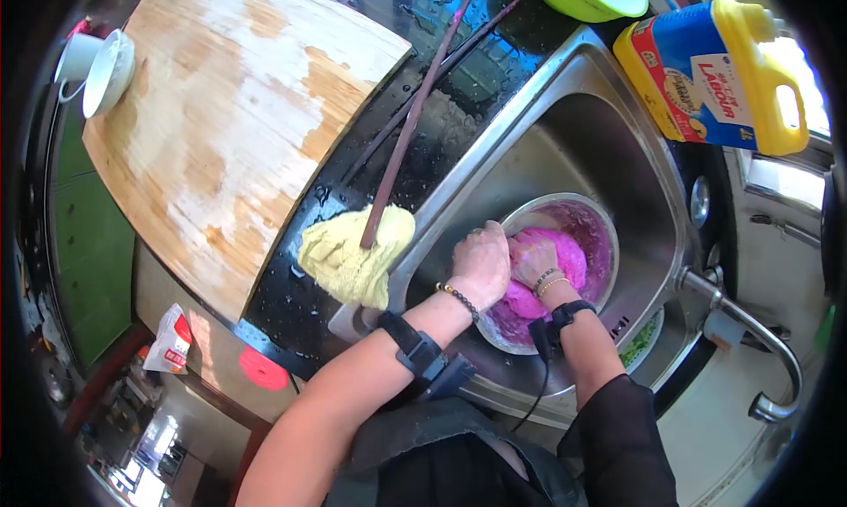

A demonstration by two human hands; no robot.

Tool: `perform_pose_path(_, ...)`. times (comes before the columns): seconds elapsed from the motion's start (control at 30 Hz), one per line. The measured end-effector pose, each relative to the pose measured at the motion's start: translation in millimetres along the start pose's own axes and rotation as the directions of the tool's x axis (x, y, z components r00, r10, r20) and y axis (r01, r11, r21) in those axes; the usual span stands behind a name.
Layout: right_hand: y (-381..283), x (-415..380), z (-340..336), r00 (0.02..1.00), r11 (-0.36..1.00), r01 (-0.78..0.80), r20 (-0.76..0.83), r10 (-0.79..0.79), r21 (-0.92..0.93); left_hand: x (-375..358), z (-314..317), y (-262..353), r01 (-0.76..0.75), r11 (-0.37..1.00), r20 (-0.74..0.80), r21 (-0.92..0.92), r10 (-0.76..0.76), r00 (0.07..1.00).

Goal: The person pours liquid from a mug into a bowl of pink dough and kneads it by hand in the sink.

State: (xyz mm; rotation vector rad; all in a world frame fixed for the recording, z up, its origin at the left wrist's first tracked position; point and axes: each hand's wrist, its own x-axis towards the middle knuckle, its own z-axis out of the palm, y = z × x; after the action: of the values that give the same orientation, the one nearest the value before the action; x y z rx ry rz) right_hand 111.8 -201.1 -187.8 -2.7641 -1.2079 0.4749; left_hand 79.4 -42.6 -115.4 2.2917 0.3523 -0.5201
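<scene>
A metal bowl [609, 229] stands in the sink, its inner wall smeared pink. Inside it lies bright pink dough [565, 249]. My right hand [535, 265] presses into this dough with its fingers curled and partly hidden. At the bowl's left rim, my left hand [482, 263] is closed around the edge, its fingertips out of sight. A pale yellow lump of dough [340, 264] sits on the dark counter beside the sink corner, with the end of a brown chopstick [401, 150] resting on it.
A large wooden board [212, 110] lies at the left, with a white bowl [110, 75] on its edge. The steel sink [494, 167] has a faucet [750, 317] at the right. A yellow jug [759, 83] and a green bowl [573, 0] stand behind.
</scene>
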Motion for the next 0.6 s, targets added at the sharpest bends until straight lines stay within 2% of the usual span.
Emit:
perform_pose_path(0.07,0,0,-8,1.0,1.0,-0.02,-0.001,0.02,0.024,2,-2,-1,-0.018,0.999,0.024,-0.028,0.019,1.0)
perform_pose_path(0.1,-4,-3,-17,0.995,0.987,-0.091,0.052,0.085,0.135,2,-5,1,-0.011,0.999,0.072,0.037,0.008,0.997)
perform_pose_path(0.13,-5,-8,-26,0.982,0.955,-0.173,0.116,0.148,0.24,1,-7,1,-0.012,1.0,0.071,0.028,0.01,0.997)
perform_pose_path(0.17,-7,-19,-39,0.976,0.862,-0.218,0.111,0.188,0.457,2,-7,1,-0.022,0.999,0.067,0.032,0.02,0.998)
perform_pose_path(0.2,-6,-33,-47,0.975,0.865,-0.222,0.116,0.19,0.45,1,-7,1,-0.031,0.999,0.064,0.036,0.029,0.998)
perform_pose_path(0.23,-1,-47,-54,0.961,0.882,-0.19,-0.102,0.257,0.432,1,-9,2,-0.027,0.999,0.089,0.036,0.024,0.996)
perform_pose_path(0.27,4,-59,-59,0.899,0.898,-0.158,-0.316,0.302,0.41,1,-8,2,-0.025,0.999,0.082,0.032,0.022,0.996)
perform_pose_path(0.3,16,-72,-55,0.901,0.9,-0.149,-0.32,0.294,0.409,2,-6,1,-0.021,0.999,0.078,0.035,0.019,0.997)
perform_pose_path(0.37,36,-92,-41,0.851,0.876,-0.472,-0.208,0.481,0.096,1,-6,1,-0.016,0.999,0.074,0.038,0.013,0.997)
perform_pose_path(0.4,40,-88,-36,0.854,0.88,-0.466,-0.211,0.475,0.096,1,-8,3,-0.003,1.0,0.083,0.025,0.001,0.997)
perform_pose_path(0.43,43,-78,-28,0.782,0.772,-0.612,-0.009,0.623,0.172,0,-9,4,0.012,1.0,0.092,0.012,-0.013,0.996)
perform_pose_path(0.47,41,-70,-26,0.661,0.629,-0.75,0.208,0.721,0.205,-2,-6,3,0.02,1.0,0.092,0.013,-0.021,0.995)
perform_pose_path(0.5,41,-62,-29,0.61,0.575,-0.792,0.245,0.754,0.205,-3,-1,3,0.025,1.0,0.075,0.007,-0.026,0.997)
perform_pose_path(0.53,38,-58,-31,0.617,0.58,-0.787,0.24,0.75,0.21,1,-1,2,0.028,1.0,0.047,0.0,-0.028,0.998)
perform_pose_path(0.6,23,-67,-33,0.676,0.586,-0.722,0.195,0.71,0.367,2,-3,3,0.01,1.0,0.047,0.022,-0.011,0.999)
